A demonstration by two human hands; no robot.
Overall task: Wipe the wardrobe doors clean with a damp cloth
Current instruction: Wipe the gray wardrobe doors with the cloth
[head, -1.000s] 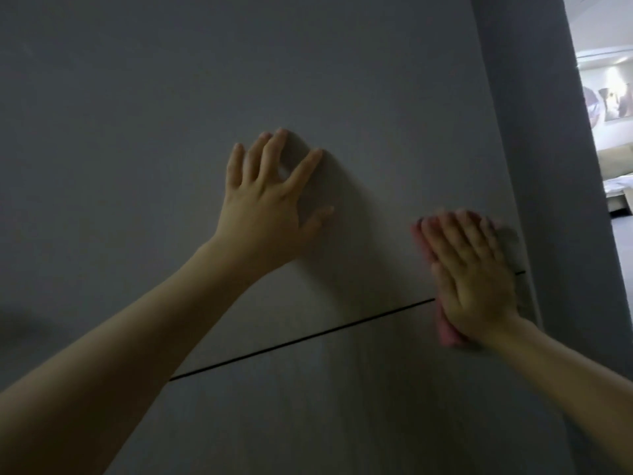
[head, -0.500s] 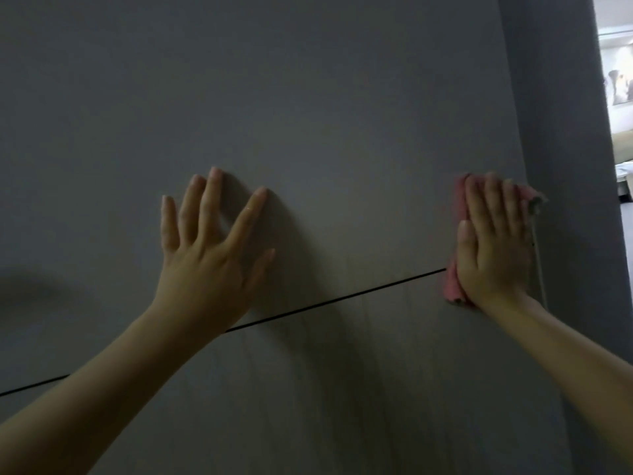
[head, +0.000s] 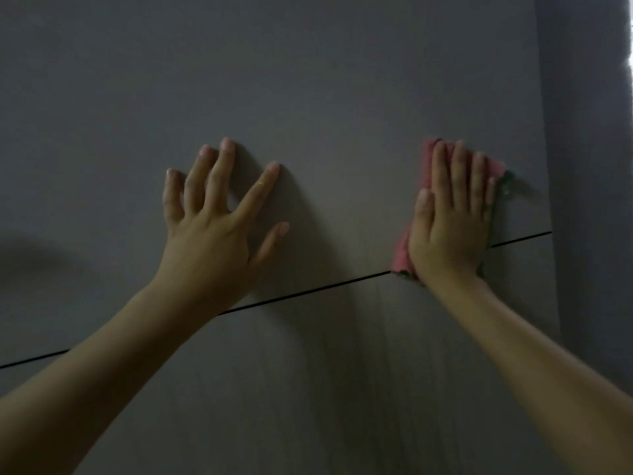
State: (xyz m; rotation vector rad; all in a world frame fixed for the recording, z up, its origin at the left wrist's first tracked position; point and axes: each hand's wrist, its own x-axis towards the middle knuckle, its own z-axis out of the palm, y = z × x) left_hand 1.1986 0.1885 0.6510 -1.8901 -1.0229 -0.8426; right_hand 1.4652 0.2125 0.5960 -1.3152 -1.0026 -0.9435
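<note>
Since 0.5 s ago: right hand [head: 450, 221] w/ pink cloth [head: 400, 255] slid off door's right edge, toward 9 o'clock. Left hand [head: 219, 231] at 9 o'clock of cloth, fingers spread flat, bracing on wardrobe door [head: 308, 97].

Right grip: fingers straight, together, pressing cloth flat across dark seam [head: 308, 293].

Cloth looks soft, light, limp, prob. terry w/ greenish trim; best held under flat palm. Door matte grey, stiff, smooth, faint grain.

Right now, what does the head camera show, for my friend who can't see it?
A right hand presses a pink cloth flat on a grey wardrobe door, over a thin dark seam. The left hand rests open on the door beside it.
</note>
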